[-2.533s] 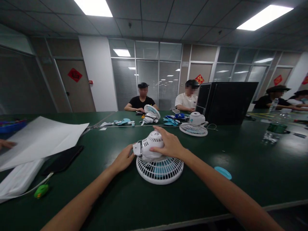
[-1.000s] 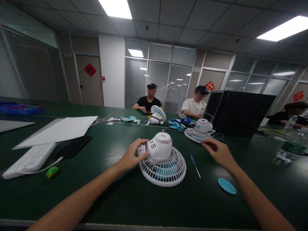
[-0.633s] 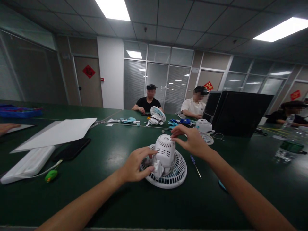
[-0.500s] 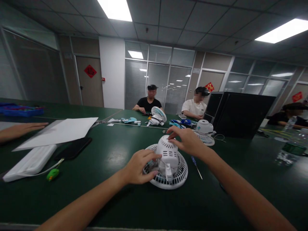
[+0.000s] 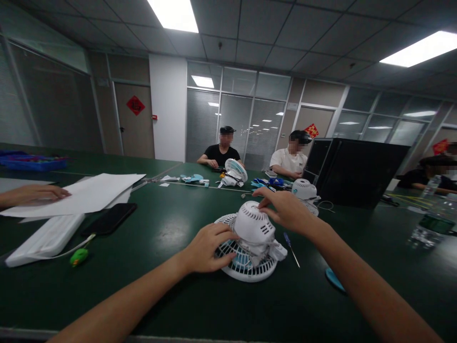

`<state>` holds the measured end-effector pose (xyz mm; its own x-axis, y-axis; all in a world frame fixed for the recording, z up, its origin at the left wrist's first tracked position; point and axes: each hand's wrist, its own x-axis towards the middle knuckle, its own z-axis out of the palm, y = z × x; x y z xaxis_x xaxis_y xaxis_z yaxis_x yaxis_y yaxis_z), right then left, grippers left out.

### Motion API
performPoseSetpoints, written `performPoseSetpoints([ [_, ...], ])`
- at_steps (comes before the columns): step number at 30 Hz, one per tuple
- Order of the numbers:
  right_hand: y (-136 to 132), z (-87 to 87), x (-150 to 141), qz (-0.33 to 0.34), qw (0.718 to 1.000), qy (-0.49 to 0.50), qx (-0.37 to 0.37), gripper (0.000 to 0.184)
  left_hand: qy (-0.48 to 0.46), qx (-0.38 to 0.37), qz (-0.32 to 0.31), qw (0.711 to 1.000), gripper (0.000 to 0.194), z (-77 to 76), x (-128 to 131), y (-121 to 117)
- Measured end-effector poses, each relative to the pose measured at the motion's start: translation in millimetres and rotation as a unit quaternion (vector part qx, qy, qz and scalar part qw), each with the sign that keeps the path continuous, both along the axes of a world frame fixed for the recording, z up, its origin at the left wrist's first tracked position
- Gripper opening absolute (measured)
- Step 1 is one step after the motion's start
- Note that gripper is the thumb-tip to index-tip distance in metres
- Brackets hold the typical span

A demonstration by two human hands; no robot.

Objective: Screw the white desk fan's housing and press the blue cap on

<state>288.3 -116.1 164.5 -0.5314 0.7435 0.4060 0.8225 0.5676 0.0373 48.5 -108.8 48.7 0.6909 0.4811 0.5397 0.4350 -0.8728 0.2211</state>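
Note:
A white fan [image 5: 253, 224] lies face down before me, its round grille on the table and its rounded motor housing on top. My left hand [image 5: 209, 245] grips its left side, thumb and fingers apart with the fan between them. With bent fingers my right hand [image 5: 285, 209] holds the top of the housing; some of its fingertips are hidden. A white clip-like part [image 5: 280, 250] juts out at the housing's right. To the right lies a screwdriver [image 5: 293, 250] with a purple-blue handle. A blue disc [image 5: 334, 280] shows partly behind my right forearm.
Two more fans, one tilted [image 5: 234, 172] and one face down [image 5: 305, 190], stand farther back. Left are a white power strip [image 5: 46, 238], phone [image 5: 110, 219], green trinket [image 5: 79, 257] and paper sheets [image 5: 89, 195] under another person's hand [image 5: 32, 196]. A black case [image 5: 360, 171] stands right.
The fan's housing has turned, its clip-like part swinging from the front to the right. My right hand has shifted slightly right. The other person's hand at left now rests on the paper.

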Motion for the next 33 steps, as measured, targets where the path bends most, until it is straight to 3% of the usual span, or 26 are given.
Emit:
performPoseSetpoints([
  [5,-1.0,1.2,0.9,-0.025,1.0,-0.012,-0.015,0.04,0.004,-0.022,0.011,1.0,0.039,-2.9,2.6,0.8],
  [13,0.4,1.6,3.0,-0.021,0.999,-0.019,-0.016,0.042,-0.025,-0.111,0.028,0.993,0.074,-6.2,-2.3,11.0],
  [17,-4.9,2.4,-0.2,-0.027,0.999,-0.035,-0.016,0.045,-0.012,-0.146,0.014,0.989,0.072,-6.9,-9.2,16.2],
  [24,-28.8,-3.8,-4.6,-0.036,0.992,-0.12,0.026,0.04,0.002,-0.133,0.001,0.991,0.065,-11.3,-15.5,21.9],
  [33,-42.5,-22.7,5.9,0.005,1.0,-0.015,0.013,0.037,-0.011,-0.14,-0.012,0.99,0.062,-9.9,-11.5,21.5],
])
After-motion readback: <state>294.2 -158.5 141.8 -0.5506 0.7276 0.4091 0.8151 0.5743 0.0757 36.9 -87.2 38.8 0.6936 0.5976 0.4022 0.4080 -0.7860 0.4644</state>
